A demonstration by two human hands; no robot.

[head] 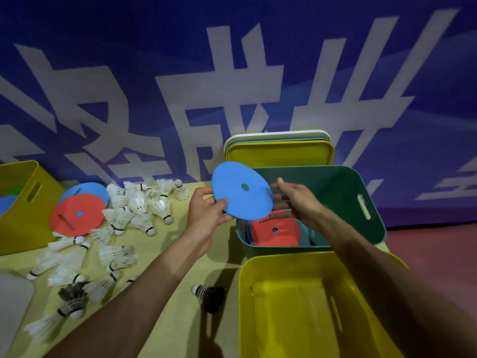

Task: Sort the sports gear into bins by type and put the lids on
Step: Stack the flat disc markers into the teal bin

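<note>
A blue flat disc (242,190) is held above the near-left corner of the green bin (348,187). My left hand (206,215) grips its lower left edge. My right hand (296,200) touches its right edge from behind, fingers spread. Inside the green bin lie a red disc (276,232) and others beneath it. An empty yellow bin (304,306) stands nearest me. On the table to the left lie a red disc (77,218) over a blue disc (87,189), and several white shuttlecocks (139,202). Three lids (280,148) lean against the wall behind the green bin.
Another yellow bin (23,202) stands at the far left with coloured things inside. Two dark shuttlecocks (209,297) (73,298) lie near the front. A grey object (13,301) sits at the left edge. A blue banner wall closes off the back; red floor lies to the right.
</note>
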